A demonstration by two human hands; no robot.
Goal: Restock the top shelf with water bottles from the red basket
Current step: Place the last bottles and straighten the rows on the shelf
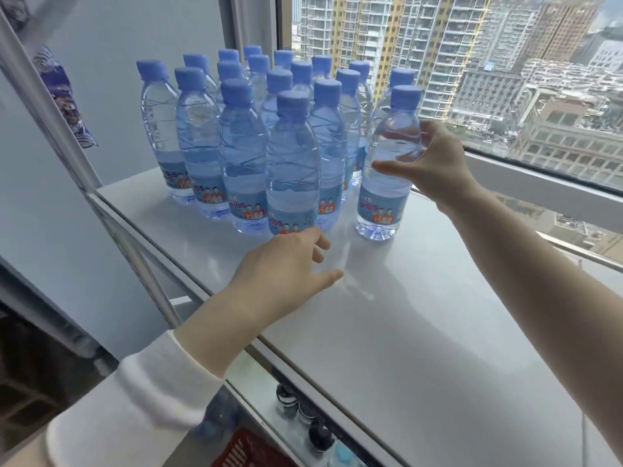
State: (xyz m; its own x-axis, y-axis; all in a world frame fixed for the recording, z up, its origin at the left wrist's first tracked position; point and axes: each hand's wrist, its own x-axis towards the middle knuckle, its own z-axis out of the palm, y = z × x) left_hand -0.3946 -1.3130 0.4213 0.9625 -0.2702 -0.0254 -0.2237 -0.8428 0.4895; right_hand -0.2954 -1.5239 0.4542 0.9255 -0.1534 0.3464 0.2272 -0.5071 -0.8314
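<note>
Several clear water bottles (pixel 242 156) with blue caps and blue labels stand grouped at the back left of the white top shelf (pixel 421 332). One more bottle (pixel 387 170) stands upright just right of the group. My right hand (pixel 435 163) holds its upper body, thumb in front and fingers behind. My left hand (pixel 279 274) hovers open over the shelf, just in front of the nearest bottle of the group, fingers relaxed and holding nothing. A corner of the red basket (pixel 236 449) shows below the shelf's front edge.
A metal shelf post (pixel 67 136) slants up on the left. Dark-capped bottles (pixel 303 416) stand on a lower shelf beneath the front edge. A large window (pixel 505 62) with a sill runs behind and right of the shelf.
</note>
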